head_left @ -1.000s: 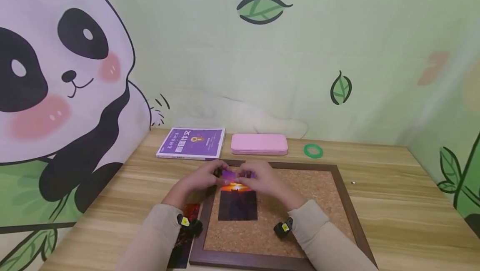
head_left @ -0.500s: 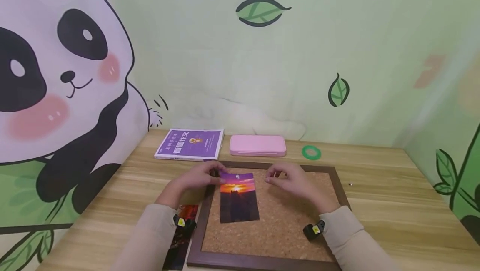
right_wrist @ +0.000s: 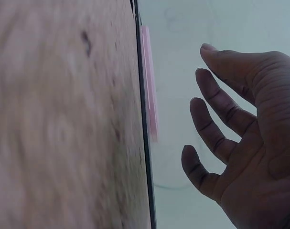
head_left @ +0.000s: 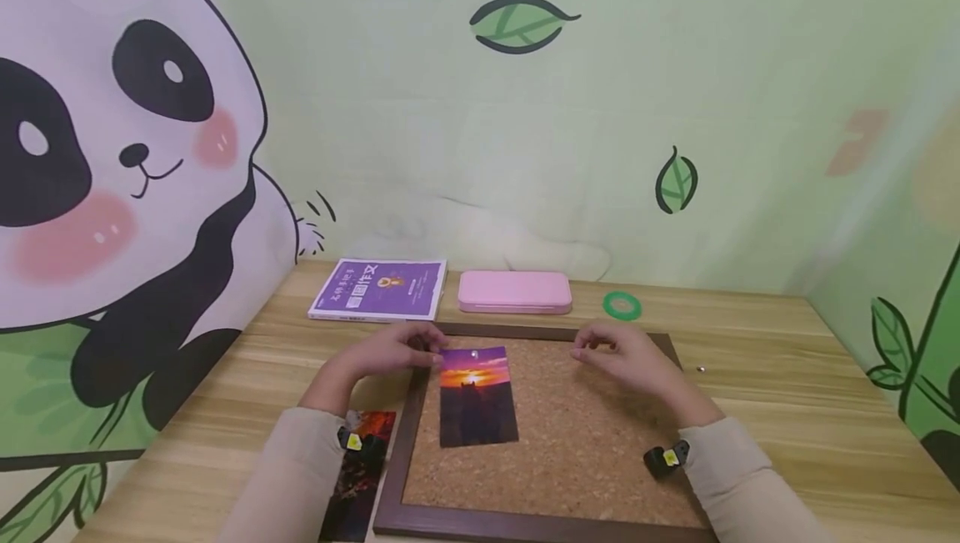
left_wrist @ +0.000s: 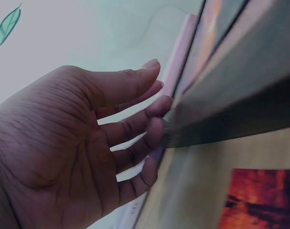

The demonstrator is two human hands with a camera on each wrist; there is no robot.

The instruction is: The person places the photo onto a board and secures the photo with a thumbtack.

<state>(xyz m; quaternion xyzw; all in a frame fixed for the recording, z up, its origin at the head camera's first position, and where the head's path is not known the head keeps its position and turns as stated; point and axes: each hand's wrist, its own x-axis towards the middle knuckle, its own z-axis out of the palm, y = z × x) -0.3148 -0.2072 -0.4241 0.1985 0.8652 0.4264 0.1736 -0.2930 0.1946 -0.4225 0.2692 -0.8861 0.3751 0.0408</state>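
A sunset photo (head_left: 477, 401) lies on the left part of a framed cork board (head_left: 577, 443), with a small shiny pin (head_left: 474, 354) at its top edge. My left hand (head_left: 386, 358) is at the board's upper left frame edge, beside the photo's top corner. In the left wrist view its fingers (left_wrist: 130, 129) are loosely bent near the dark frame and hold nothing. Over the upper right of the cork hovers my right hand (head_left: 626, 355). The right wrist view shows its fingers (right_wrist: 207, 121) spread, loosely bent and holding nothing.
A second photo (head_left: 363, 476) in red and black lies left of the board, partly under the left wrist. Behind the board are a purple book (head_left: 382, 289), a pink case (head_left: 514, 291) and a green tape ring (head_left: 622, 305). A tiny shiny piece (head_left: 701, 369) lies to the right.
My right hand has left the photo's top edge and moved right across the cork, uncovering the pin. My left hand has drawn slightly left, off the photo's corner.
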